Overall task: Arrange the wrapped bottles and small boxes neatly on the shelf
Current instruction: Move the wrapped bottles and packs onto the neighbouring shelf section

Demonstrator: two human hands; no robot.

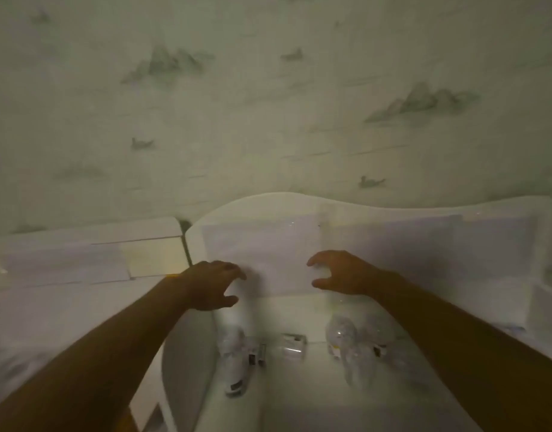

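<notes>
The picture is dim and blurred. A white shelf [299, 397] with a curved white back panel [393, 244] lies below me. On it at the left lies a wrapped bottle [235, 363], with a small box [258, 353] beside it. Another small wrapped box [293, 346] sits in the middle. At the right lie wrapped bottles [341, 336] in clear shiny plastic. My left hand [214, 285] hovers above the left bottle, fingers spread and empty. My right hand [343, 274] hovers over the shelf's back, fingers curled apart, holding nothing.
A pale wall [268, 104] with faint mountain and bird prints rises behind the shelf. A white ledge [90, 241] runs at the left, level with the back panel. The shelf's curved left side wall [187, 369] stands under my left forearm.
</notes>
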